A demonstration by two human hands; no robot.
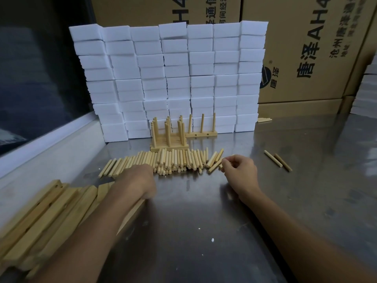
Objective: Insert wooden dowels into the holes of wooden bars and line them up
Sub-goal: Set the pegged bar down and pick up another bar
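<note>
A long heap of loose wooden dowels (173,160) lies across the middle of the steel table (204,221). My right hand (239,171) is at the heap's right end, its fingertips pinching a dowel (215,166) there. Plain wooden bars (47,217) with holes are piled at the near left. My left hand (136,182), slightly blurred, curls its fingers round the end of a bar (132,210) that runs under my forearm. Behind the heap stand several bars with upright dowels (169,147) packed together, and one more such bar (201,134) to their right.
A wall of stacked white foam blocks (169,78) stands behind the finished bars, with cardboard boxes (306,58) behind and to the right. Two stray dowels (273,158) lie on the table at the right. A pale ledge (51,144) and a dark window border the left side.
</note>
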